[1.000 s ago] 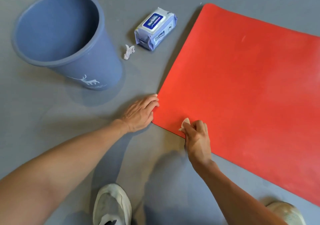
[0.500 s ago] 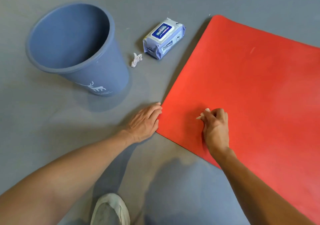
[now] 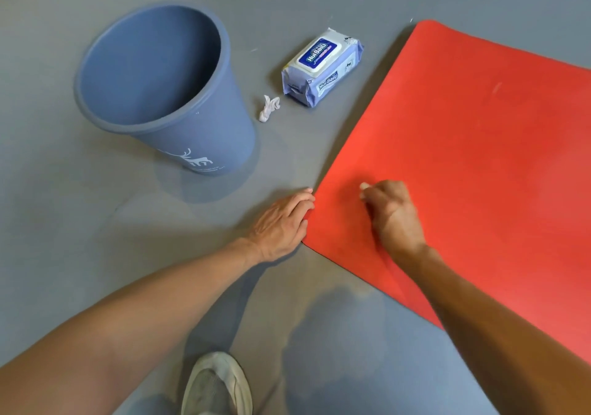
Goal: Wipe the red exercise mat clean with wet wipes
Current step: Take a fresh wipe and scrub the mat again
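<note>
We are resting the left hand (image 3: 281, 223) flat on the grey floor (image 3: 64, 223), fingers straight, fingertips touching the near-left corner of the red exercise mat (image 3: 479, 159). We are bunching the right hand (image 3: 391, 213) around a wet wipe (image 3: 364, 187), pressing it on the mat just inside that corner. The mat's unwiped bulk is running away up and rightward, so the right hand is the nearer one for the next stroke.
</note>
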Motion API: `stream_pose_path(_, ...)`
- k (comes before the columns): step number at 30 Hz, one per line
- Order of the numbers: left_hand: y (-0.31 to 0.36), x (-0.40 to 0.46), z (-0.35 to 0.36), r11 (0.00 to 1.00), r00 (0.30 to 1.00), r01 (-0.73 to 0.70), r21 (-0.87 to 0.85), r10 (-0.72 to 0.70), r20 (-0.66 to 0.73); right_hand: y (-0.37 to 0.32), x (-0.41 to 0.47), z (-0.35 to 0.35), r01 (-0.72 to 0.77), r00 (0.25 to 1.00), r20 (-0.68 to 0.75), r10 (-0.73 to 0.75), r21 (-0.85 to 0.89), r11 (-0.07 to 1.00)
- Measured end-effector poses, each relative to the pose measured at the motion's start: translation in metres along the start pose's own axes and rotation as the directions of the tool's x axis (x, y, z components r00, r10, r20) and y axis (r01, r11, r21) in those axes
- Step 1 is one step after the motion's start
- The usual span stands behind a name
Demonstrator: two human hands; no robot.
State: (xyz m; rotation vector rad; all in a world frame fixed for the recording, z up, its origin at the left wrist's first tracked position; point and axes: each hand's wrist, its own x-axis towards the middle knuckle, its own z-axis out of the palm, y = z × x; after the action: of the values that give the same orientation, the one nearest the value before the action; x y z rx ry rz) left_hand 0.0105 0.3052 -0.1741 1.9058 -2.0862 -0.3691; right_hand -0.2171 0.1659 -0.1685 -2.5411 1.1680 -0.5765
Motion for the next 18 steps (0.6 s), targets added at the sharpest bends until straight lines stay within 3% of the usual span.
stream_pose_path(4, 0.001, -0.003, 0.002, 1.0, 1.0, 0.01, -0.015, -0.011, -0.023, -0.009, 0.014, 0.0, -0.286, 0.951, -0.112, 0.287, 0.021, 0.958)
stream_pose_path(6, 0.0, -0.003, 0.004, 1.0, 0.999, 0.006, -0.014, -0.007, -0.038, -0.05, 0.002, 0.011, -0.289, 0.945, -0.081, 0.316, 0.243, 0.926)
stream_pose_path(7, -0.001, -0.002, 0.004, 1.0, 0.999, 0.003, -0.017, -0.004, -0.042, -0.068, -0.009, 0.018, -0.204, 0.972, -0.053, 0.23, 0.298, 0.933)
stream_pose_path(8, -0.001, -0.002, 0.003, 1.0, 0.999, -0.003, -0.022, 0.002, -0.044, -0.081, -0.02, 0.019, -0.055, 0.998, 0.017, 0.052, 0.257, 0.965)
stream_pose_path(10, -0.003, 0.0, 0.001, 0.999, 0.999, -0.026, -0.022, 0.025, -0.041, -0.079, -0.028, 0.021, 0.266, 0.951, 0.106, -0.29, 0.192, 0.944)
stream_pose_path(11, -0.005, 0.0, 0.0, 0.999, 0.999, -0.034, -0.021, 0.033, -0.038, -0.063, -0.022, 0.022, 0.313, 0.933, 0.125, -0.337, 0.174, 0.934)
stream_pose_path(12, -0.007, 0.0, 0.0, 0.999, 0.999, -0.032, -0.025, 0.031, -0.035, -0.052, -0.01, 0.015, 0.237, 0.95, 0.153, -0.272, 0.216, 0.947)
stream_pose_path(14, -0.008, -0.002, -0.001, 0.999, 1.0, 0.0, -0.052, -0.002, -0.025, -0.024, 0.022, 0.007, 0.02, 0.999, 0.034, -0.025, 0.125, 0.992)
stream_pose_path(16, -0.008, -0.002, -0.001, 0.997, 0.999, 0.026, -0.072, -0.027, -0.022, -0.004, 0.045, 0.006, -0.153, 0.986, -0.053, 0.157, 0.073, 0.986)
stream_pose_path(18, -0.009, -0.002, -0.002, 0.996, 1.0, 0.013, -0.088, -0.014, -0.011, -0.015, 0.048, 0.014, -0.299, 0.953, -0.013, 0.303, 0.135, 0.945)
